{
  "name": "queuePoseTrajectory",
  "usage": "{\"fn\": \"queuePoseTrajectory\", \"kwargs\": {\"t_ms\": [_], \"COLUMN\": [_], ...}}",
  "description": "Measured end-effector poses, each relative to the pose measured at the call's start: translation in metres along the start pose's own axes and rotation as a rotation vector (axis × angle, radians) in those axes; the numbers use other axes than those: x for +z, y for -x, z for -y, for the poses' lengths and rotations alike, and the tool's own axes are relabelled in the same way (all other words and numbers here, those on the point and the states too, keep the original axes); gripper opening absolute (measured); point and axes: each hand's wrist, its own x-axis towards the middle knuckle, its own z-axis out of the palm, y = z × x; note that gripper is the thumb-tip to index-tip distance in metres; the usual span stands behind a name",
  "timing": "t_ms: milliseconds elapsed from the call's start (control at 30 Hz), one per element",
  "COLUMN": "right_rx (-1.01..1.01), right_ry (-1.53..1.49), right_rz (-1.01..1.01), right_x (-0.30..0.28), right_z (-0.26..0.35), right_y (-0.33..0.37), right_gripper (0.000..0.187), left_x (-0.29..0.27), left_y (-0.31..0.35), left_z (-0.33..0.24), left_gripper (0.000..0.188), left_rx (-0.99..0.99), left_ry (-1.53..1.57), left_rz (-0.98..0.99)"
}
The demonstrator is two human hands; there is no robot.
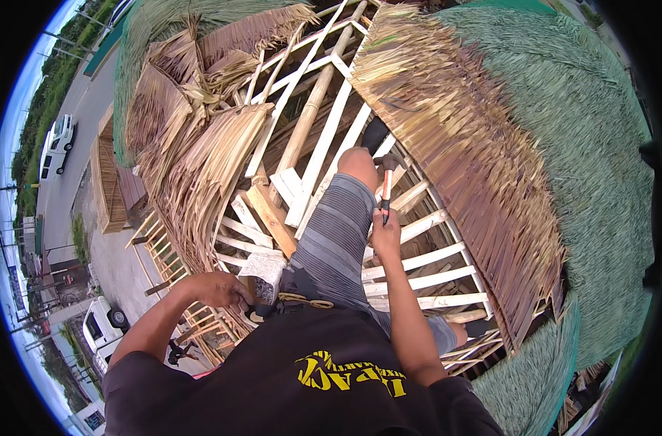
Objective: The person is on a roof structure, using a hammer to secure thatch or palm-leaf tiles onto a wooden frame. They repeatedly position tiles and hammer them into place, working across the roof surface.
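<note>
My right hand is wrapped round the lower end of a hammer with an orange and black handle. The hammer points away from me, beside my bare knee, its dark head over the pale roof strips. At my waist sits a white, open-topped container with many small dark nails in it. My left hand is at the container's left side, its fingers curled together. Whatever may be between those fingertips is too small to tell. Pale wooden battens lie under and beside my legs.
Brown thatch covers the frame on the right, next to green thatch. More brown thatch is at the left. Gaps show between the battens and a bamboo pole. Far below on the left are a road and a white van.
</note>
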Motion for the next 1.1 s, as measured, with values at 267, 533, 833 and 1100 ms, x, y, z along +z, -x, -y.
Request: {"fn": "queuePoseTrajectory", "kwargs": {"t_ms": [267,533,833,1100], "right_rx": [0.057,0.018,-0.146,-0.109], "right_ry": [-0.134,-0.162,-0.137,-0.509], "right_rz": [0.183,0.237,0.273,0.388], "right_x": [-0.037,-0.019,0.005,-0.01], "right_z": [0.06,0.072,0.081,0.166], "right_y": [0.03,0.05,0.058,0.049], "right_gripper": [0.039,0.044,0.03,0.027], "left_x": [0.089,0.094,0.045,-0.024], "left_y": [-0.14,-0.097,-0.029,-0.096], "left_z": [0.059,0.053,0.007,-0.125], "left_gripper": [0.025,0.03,0.016,0.02], "left_rx": [-0.259,-0.004,0.282,0.887], "left_ry": [-0.653,-0.683,-0.125,1.138], "left_rz": [-0.741,-0.906,-0.785,-0.587]}}
